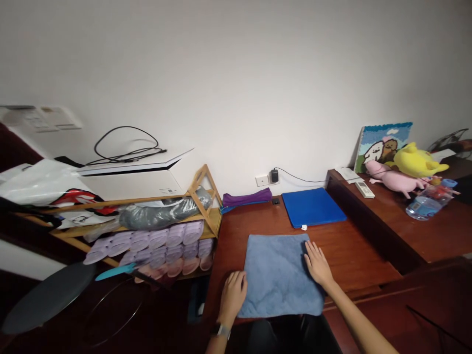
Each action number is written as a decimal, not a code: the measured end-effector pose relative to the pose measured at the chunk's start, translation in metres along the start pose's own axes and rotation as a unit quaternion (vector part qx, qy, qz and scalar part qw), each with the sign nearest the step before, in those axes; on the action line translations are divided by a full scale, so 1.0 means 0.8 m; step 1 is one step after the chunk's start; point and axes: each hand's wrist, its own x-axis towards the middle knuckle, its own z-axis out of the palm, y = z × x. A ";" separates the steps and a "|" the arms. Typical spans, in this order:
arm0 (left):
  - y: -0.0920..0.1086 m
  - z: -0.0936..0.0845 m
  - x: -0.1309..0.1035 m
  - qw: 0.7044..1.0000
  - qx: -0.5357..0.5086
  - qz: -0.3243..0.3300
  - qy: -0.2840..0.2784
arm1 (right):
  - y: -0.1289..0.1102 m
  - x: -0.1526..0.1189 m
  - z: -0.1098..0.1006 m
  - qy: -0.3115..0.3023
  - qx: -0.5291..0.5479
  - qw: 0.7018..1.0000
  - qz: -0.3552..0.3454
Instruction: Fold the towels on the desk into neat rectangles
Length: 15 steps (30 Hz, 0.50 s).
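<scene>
A grey-blue cloth (282, 275), roughly square, lies spread out on the reddish-brown desk (228, 236), its near edge reaching the desk's front. My left hand (233, 292) rests at the cloth's left edge, fingers stretched forward and a little bent, with a watch band on the wrist. On the opposite side, my right hand (317, 263) lies flat along the right edge, fingers extended. Neither hand visibly grips the cloth. Beyond it sits a flat blue folded piece (313, 207) with a small white tag.
A purple rolled item (247, 197) lies by the wall socket (273, 176). To the left, a wooden rack (208, 216) holds lilac slippers (158, 237) and a white box (136, 182). The raised right surface bears a remote (365, 190), plush toys (396, 179) and a plastic bottle (424, 204).
</scene>
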 end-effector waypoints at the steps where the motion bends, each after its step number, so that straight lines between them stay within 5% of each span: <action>1: 0.007 0.007 0.025 1.000 -0.004 0.025 -0.006 | -0.003 0.019 -0.002 -0.012 -0.010 1.000 0.003; 7: 0.026 0.081 0.133 0.992 0.044 0.078 -0.085 | 0.000 0.089 0.021 -0.077 -0.065 0.995 0.013; 11: 0.006 0.121 0.137 0.991 0.088 0.012 -0.097 | 0.011 0.108 0.038 -0.065 -0.071 0.995 -0.010; 15: -0.008 0.133 0.111 0.991 0.117 -0.041 -0.059 | 0.008 0.120 0.038 -0.061 -0.068 0.996 -0.018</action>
